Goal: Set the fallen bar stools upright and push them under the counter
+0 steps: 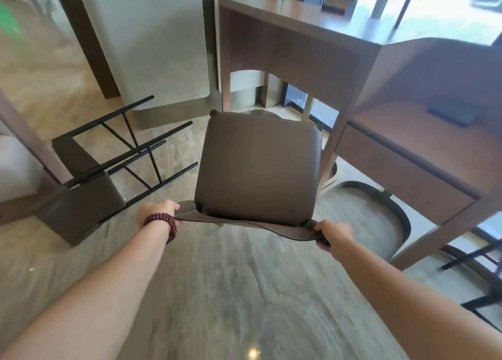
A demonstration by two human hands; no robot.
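fingers (173,206) of both hands clamp the upright stool's backrest (244,224) ends, steering it toward the far surface (312,20).

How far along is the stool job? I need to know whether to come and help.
Done: one stool stands upright. In hand: the left hand and right hand grip its low backrest, facing the counter; it is not yet under. Left: a second stool lies on its side on the floor. Black legs at the right edge are cut off.
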